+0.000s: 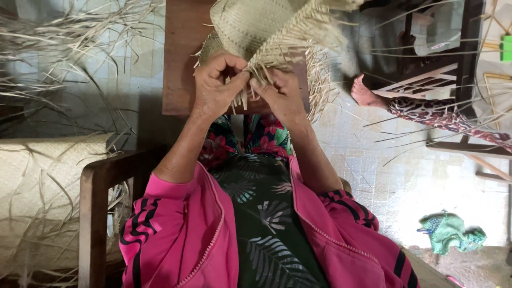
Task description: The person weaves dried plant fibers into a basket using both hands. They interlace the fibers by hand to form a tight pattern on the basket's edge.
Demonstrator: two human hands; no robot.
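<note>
Both grips are closed on loose straw strips [250,88]: the left hand [216,85] pinches one, the right hand [280,93] another, at the unfinished edge of a woven hat [256,26] over a wooden stool [181,64]. Plaiting looks underway; the next crossing likely needs steady tension.

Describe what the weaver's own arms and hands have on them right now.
Both hands, left and right, are bare: no gloves or rings visible. Forearms are uncovered. A bright pink zip jacket with black stripes has its sleeves, left and right, pushed up to the elbows.
</note>
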